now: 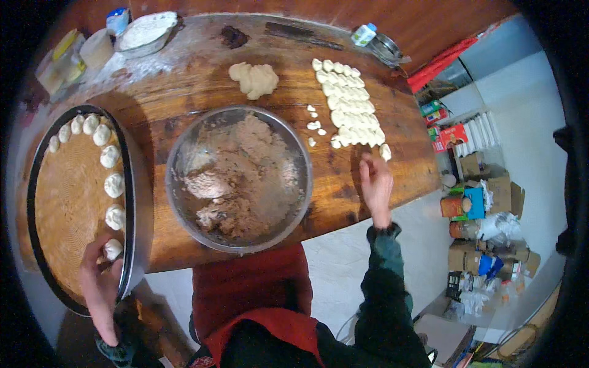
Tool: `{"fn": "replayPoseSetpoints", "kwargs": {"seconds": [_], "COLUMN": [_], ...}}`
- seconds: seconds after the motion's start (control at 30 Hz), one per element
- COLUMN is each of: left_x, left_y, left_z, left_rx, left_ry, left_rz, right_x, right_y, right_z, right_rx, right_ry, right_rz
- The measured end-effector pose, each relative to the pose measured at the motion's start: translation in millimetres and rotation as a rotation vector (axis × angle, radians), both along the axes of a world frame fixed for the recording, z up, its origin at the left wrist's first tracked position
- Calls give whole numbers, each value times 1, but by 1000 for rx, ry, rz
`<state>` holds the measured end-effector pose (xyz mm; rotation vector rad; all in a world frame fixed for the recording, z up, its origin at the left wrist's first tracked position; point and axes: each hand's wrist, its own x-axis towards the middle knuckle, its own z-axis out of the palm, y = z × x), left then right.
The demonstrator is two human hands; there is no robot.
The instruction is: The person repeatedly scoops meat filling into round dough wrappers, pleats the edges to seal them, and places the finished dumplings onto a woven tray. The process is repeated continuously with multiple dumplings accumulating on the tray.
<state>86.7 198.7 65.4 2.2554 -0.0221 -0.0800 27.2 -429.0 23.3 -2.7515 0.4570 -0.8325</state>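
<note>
My left hand [99,278] is inside the rim of a large round steamer tray [69,184], its thumb and fingers around a pale dough ball [113,249] on the tan liner. Several similar dough balls [114,185] stand in a curved row along the tray's edge. To the right, my right hand [377,186] hovers by the table with nothing visible in it. Just beyond its fingers lies a single dough piece [385,152], beside rows of small cut dough pieces [352,106]. Between my hands sits a clear bowl [239,248] holding a brown, crumbly-looking mixture [244,179].
A flat dough lump [255,80] and a few dough scraps [314,125] lie on the wooden table [193,96]. At the back left is a basin of flour [147,32]; at the back right, a carton [364,35] and a metal sieve [385,49]. Boxes [501,193] line the right wall.
</note>
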Motion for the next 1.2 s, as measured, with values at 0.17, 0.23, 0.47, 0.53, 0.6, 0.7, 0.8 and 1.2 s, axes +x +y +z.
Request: {"fn": "replayPoseSetpoints", "kwargs": {"seconds": [0.17, 0.23, 0.47, 0.53, 0.6, 0.7, 0.8, 1.2], "left_x": [-38, -64, -93, -88, -84, -80, -74, -73], "left_y": [-17, -18, -106, -130, -144, -158, -167, -195], "left_z": [48, 49, 22, 8, -11, -22, -18, 110], "left_rx": [-5, -59, -398, -428, -423, -404, -382, -1992], "left_ry": [-162, -212, 175, 261, 278, 328, 328, -591], "left_rz": [147, 89, -410, -441, -520, -564, -610, -748], "right_x": [-4, -7, -16, -25, -33, -17, -11, 23], "right_y": [-79, -103, -58, 9, 45, 79, 77, 96], "right_z": [-10, -19, 16, 28, 17, -15, -19, -30], "right_rx": [-350, -379, -69, 188, 26, -211, -116, -178], "right_ry": [260, 312, 513, 683, 665, 495, 543, 413], "right_rz": [-205, -218, -1, 13, 136, 257, 353, 312]}}
